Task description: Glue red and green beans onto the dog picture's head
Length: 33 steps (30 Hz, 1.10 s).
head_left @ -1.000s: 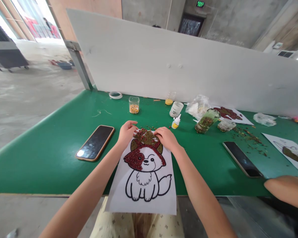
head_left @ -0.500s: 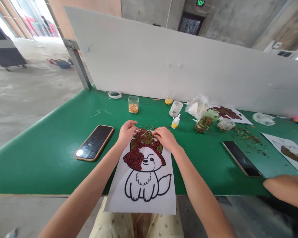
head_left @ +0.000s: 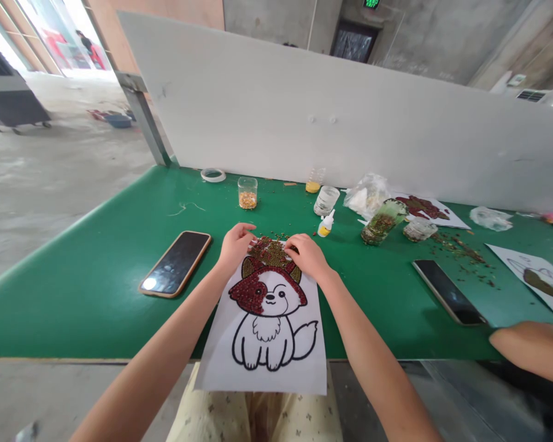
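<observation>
A sheet of paper [head_left: 214, 368] with a black-outlined cartoon dog lies before me, its lower end jutting past the table edge. Dark red and olive-brown grains [head_left: 249, 294] cover part of the dog's head and ears, while the body is plain white. More loose grains [head_left: 273, 250] are heaped at the sheet's top. At the heap's left side rests my left hand [head_left: 234, 247], fingers curved and apart, nothing visible in them. On the heap's right, my right hand [head_left: 306, 255] has its fingertips pinched together at the grains; whatever they hold is too small to make out.
Around the sheet on the green table [head_left: 96, 245] are a phone [head_left: 177, 264], a glue bottle [head_left: 325, 224], a cup of yellow kernels [head_left: 247, 195] and a tilted green jar [head_left: 383, 222]. At right lie another phone [head_left: 447, 291] and someone's arm [head_left: 534, 350]. A white panel [head_left: 281, 104] stands behind.
Both hands stay almost in place at the heap of grains. At the right edge, the other person's hand has moved off the drawing there, showing more of it.
</observation>
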Motion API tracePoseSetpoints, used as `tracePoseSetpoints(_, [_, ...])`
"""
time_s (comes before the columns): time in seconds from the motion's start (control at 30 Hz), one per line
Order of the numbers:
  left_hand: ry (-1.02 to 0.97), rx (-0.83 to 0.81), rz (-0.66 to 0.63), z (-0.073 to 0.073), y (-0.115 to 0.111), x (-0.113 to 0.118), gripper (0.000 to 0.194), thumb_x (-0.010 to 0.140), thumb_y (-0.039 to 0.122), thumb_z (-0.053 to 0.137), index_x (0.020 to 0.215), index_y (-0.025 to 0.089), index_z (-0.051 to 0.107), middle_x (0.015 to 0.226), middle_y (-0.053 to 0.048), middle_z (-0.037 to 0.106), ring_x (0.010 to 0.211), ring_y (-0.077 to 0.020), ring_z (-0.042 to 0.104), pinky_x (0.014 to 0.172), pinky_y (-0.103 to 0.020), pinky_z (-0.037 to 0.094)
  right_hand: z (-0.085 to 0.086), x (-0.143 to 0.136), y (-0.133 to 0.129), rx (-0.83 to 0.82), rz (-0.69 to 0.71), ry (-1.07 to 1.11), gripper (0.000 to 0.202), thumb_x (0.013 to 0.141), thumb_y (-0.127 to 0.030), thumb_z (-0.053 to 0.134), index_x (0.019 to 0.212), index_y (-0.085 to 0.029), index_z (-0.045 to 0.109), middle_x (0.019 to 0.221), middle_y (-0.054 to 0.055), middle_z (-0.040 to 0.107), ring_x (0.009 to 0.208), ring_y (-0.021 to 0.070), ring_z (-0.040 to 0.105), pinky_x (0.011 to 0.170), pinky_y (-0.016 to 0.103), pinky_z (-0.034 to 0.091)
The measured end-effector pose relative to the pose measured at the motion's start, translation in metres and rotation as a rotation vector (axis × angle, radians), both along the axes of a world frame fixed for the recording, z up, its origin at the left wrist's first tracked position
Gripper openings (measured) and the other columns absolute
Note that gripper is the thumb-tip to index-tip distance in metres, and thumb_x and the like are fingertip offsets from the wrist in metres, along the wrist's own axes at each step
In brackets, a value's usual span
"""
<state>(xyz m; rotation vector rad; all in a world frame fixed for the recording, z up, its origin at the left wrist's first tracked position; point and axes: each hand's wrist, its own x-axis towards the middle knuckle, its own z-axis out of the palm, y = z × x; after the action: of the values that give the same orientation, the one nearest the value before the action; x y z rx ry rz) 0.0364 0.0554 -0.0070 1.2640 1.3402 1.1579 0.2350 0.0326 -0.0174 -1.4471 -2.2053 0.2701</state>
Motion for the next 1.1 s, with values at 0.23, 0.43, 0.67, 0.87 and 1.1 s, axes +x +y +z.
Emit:
tracePoseSetpoints(0.23, [-0.007,0.032,-0.005,-0.003,0.002,-0.001,0.027,0.067,0.02,0.051,0.092,0.015,0.059,0.068,-0.001,0.061,0.062,-0.0129,0.057,0.054,-0.023,0.043,-0.001,0.0,0.002,0.023,0.008,0.051,0.01,0.086,-0.013,0.053,0.077,-0.017,0.055,0.091,0.007,0.059,0.094,0.0197,0.049,0.086,0.033,0.038])
tracePoseSetpoints(0.43, [-0.015,0.047,0.015,-0.003,0.002,-0.002,0.026,0.066,0.019,0.05,0.09,0.015,0.059,0.067,0.0,0.06,0.061,-0.0125,0.057,0.054,-0.023,0.044,0.018,-0.015,-0.019,-0.119,0.153,0.181,0.01,0.091,-0.019,0.048,0.082,-0.019,0.053,0.088,0.003,0.055,0.083,0.0149,0.052,0.075,0.027,0.04])
tracePoseSetpoints(0.67, [-0.003,0.077,0.026,-0.005,0.004,-0.003,0.026,0.065,0.018,0.049,0.089,0.016,0.06,0.067,0.0,0.061,0.061,-0.0126,0.057,0.055,-0.023,0.044,0.019,-0.032,-0.037,-0.189,0.329,0.04,0.004,0.081,-0.018,0.064,0.079,-0.018,0.062,0.087,0.002,0.058,0.09,0.0156,0.053,0.078,0.027,0.041])
tracePoseSetpoints(0.87, [0.008,0.054,0.02,-0.004,0.003,-0.003,0.027,0.066,0.019,0.049,0.091,0.016,0.06,0.066,0.0,0.06,0.059,-0.0128,0.057,0.054,-0.024,0.043,0.015,-0.03,-0.033,-0.192,0.328,0.041,0.004,0.079,-0.015,0.066,0.078,-0.019,0.067,0.084,0.002,0.061,0.088,0.015,0.055,0.077,0.027,0.041])
tracePoseSetpoints(1.1, [0.007,0.039,0.017,-0.001,0.002,-0.002,0.026,0.066,0.02,0.05,0.089,0.016,0.06,0.066,0.0,0.061,0.058,-0.0129,0.057,0.053,-0.023,0.042,0.021,-0.022,-0.032,-0.198,0.287,0.045,0.009,0.078,-0.011,0.065,0.076,-0.019,0.066,0.085,0.002,0.061,0.088,0.0154,0.055,0.077,0.027,0.041])
